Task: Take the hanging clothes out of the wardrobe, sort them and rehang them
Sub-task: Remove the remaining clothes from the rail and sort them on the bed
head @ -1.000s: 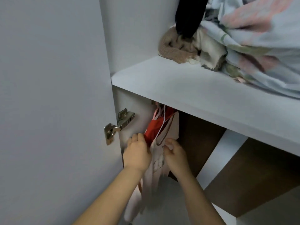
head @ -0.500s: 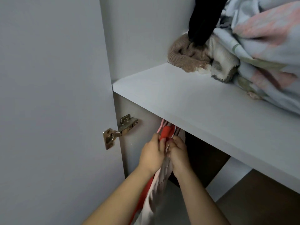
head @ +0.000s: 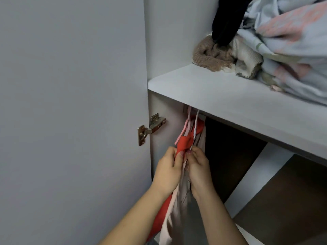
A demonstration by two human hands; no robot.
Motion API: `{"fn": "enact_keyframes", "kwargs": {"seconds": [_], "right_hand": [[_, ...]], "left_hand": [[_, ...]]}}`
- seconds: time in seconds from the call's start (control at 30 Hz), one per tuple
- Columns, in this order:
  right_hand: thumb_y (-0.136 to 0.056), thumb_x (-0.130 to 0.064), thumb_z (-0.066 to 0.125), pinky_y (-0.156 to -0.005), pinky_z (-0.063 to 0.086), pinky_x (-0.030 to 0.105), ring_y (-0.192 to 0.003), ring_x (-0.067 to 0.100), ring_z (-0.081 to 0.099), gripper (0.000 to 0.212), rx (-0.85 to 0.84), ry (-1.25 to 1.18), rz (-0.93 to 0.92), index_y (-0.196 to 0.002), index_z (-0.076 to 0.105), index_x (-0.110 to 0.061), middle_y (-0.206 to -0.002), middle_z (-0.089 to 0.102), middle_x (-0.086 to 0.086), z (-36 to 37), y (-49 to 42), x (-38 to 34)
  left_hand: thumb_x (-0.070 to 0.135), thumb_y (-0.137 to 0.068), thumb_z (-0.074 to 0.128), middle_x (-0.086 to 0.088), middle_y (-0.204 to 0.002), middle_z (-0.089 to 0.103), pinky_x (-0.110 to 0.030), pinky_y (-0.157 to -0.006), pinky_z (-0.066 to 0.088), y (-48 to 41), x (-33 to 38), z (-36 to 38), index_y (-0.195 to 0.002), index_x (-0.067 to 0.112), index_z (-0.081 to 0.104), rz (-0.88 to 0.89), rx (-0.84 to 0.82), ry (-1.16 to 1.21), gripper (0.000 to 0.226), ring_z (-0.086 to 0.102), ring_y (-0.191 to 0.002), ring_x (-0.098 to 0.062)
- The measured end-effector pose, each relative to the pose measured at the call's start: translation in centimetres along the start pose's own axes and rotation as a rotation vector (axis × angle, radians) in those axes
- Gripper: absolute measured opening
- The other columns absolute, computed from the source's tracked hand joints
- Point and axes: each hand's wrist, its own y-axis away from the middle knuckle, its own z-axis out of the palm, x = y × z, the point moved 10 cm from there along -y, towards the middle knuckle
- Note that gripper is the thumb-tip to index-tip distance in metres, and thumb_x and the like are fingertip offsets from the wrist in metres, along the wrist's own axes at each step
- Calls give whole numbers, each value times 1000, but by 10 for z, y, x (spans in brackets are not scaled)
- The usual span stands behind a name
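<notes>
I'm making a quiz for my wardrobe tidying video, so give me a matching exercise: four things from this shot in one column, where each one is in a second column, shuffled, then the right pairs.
Things
1. red garment
2. pale pink garment
3. metal hinge
4. beige knit

Places
A. on the shelf, under the black garment
B. joining the door to the wardrobe's side panel
C. gripped by the left hand
D. held by the right hand

Pairs: 1-C, 2-D, 3-B, 4-A.
</notes>
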Motion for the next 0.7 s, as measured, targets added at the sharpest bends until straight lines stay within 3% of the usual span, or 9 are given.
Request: {"fn": "enact_keyframes", "kwargs": {"seconds": [0.17, 0.3, 0.47, 0.6, 0.7], "right_hand": [[-97, -5, 45, -94, 52, 44, -97, 20, 69, 26, 1, 3, 38, -112, 64, -15, -104, 72, 6, 12, 50, 7], [-98, -10, 46, -85, 54, 35, -97, 19, 69, 27, 32, -7, 119, -111, 65, -23, -103, 72, 2, 18, 103, 22], [-99, -14, 45, -74, 50, 23, -90, 8, 68, 24, 74, 5, 167, -110, 64, -23, -100, 71, -3, 12, 166, 30], [-98, -13, 47, -78, 51, 26, -91, 10, 68, 23, 109, 10, 195, -105, 66, -24, -98, 72, -3, 5, 207, 40], [-97, -11, 48, -78, 53, 29, -90, 14, 69, 24, 84, 5, 190, -103, 67, -24, -95, 73, -2, 14, 230, 45]], "left_hand": [[27, -100, 46, 2, -73, 58, -21, -62, 43, 41, -10, -21, -88, 10, 52, 2, -47, 14, 21, 52, -64, -3], [28, -99, 48, 4, -78, 62, -15, -63, 45, 81, -20, -37, -90, 14, 53, 22, -103, -10, 17, 57, -71, -1], [25, -99, 47, 3, -76, 61, -13, -62, 46, 133, -36, -36, -92, 17, 56, -36, -217, 93, 14, 58, -66, 3], [28, -99, 48, 0, -78, 64, -17, -64, 49, 168, -50, -40, -94, 15, 57, -64, -239, 79, 16, 60, -69, -1], [26, -99, 48, 5, -72, 60, -12, -60, 43, 194, -52, -59, -87, 19, 54, -51, -180, 29, 16, 57, -65, 3]]}}
